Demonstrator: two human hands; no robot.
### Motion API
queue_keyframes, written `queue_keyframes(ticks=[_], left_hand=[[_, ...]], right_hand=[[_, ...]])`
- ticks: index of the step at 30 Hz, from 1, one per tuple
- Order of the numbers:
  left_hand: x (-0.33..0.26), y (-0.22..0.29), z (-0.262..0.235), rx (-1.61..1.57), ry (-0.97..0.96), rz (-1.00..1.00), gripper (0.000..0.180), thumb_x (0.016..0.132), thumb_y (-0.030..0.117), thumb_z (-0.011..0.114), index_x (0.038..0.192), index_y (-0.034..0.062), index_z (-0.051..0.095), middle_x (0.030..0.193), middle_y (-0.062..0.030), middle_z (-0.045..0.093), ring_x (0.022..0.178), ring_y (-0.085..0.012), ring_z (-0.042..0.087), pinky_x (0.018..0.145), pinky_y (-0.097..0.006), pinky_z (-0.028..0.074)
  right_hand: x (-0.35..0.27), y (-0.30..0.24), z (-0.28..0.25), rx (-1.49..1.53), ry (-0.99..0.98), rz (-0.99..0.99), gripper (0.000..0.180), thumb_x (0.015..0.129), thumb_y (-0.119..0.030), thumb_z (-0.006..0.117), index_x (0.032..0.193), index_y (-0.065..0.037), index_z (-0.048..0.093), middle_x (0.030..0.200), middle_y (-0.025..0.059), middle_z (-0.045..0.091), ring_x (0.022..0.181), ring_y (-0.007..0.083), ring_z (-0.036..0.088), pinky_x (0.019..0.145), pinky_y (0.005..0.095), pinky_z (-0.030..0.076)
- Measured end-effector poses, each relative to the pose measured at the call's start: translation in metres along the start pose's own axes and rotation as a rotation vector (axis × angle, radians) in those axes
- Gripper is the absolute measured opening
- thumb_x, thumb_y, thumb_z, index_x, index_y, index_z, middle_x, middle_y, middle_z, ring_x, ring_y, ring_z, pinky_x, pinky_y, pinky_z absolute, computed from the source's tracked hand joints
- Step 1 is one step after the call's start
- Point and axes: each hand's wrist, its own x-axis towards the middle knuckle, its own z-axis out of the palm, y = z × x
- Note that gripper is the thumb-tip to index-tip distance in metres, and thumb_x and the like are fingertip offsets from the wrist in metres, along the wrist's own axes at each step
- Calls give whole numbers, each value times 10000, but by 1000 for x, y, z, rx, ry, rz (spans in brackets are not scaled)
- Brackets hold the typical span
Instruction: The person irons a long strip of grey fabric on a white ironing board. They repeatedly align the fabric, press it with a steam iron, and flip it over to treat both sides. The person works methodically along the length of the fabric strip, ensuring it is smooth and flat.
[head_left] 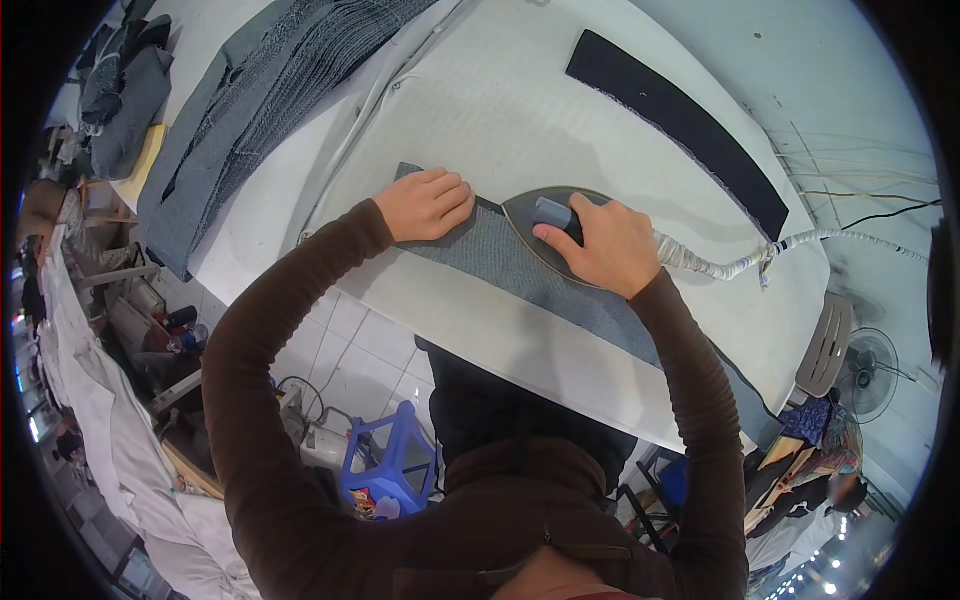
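Observation:
A long strip of grey denim (580, 310) runs along the near edge of the white padded ironing table (480, 110), its right end reaching past my right forearm. My right hand (612, 245) grips the handle of a steam iron (522, 208), which rests flat on the strip. Left of the iron, my left hand (430, 205) presses on the denim near its left end with fingers curled in; the fingertips are partly hidden. From the iron's rear, a white-wrapped hose (700, 264) trails off to the right.
A black fabric strip (680, 125) lies at the far right of the table. Stacked grey denim pieces (240, 130) fill the far left. Below stands a blue plastic stool (392, 460). A fan (866, 375) is near the right wall, beside a brown slatted rest (826, 345).

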Motion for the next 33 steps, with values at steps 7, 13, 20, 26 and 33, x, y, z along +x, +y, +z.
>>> queue_keyframes(ticks=[7,13,20,26,33], left_hand=[[-4,-2,0,-14,19,-32,407,870,96,748,1236,-75,705,1164,-145,698,1097,-293,687,956,-407,612],[-9,-7,-6,-7,-70,-74,326,884,118,737,1176,-25,715,1143,-115,671,1118,-286,679,947,-394,605],[-16,-14,-9,3,-46,-83,226,893,132,730,1090,29,687,1113,-106,672,1098,-279,677,982,-402,592],[-27,-19,-11,37,7,-66,219,890,140,729,1077,41,677,1069,-94,661,1084,-272,672,982,-404,579],[-30,-24,-13,5,-83,-67,218,889,130,731,1081,44,675,1113,-103,661,1072,-279,662,976,-412,570]], right_hand=[[6,-13,3,-5,0,-20,644,1025,-684,712,992,-42,755,713,165,747,684,394,769,650,490,607],[10,-17,3,12,-34,4,609,1013,-647,746,1031,-38,759,725,165,749,700,406,764,655,492,597],[12,-20,5,-1,-29,4,611,1011,-643,748,1033,-32,764,727,165,755,695,409,764,647,494,598],[15,-23,7,4,-24,-6,621,1015,-652,736,1051,-33,771,749,169,765,710,411,768,657,494,604],[17,-26,9,-12,-7,-18,645,1031,-684,699,986,-42,745,736,172,759,690,399,773,642,501,607]])
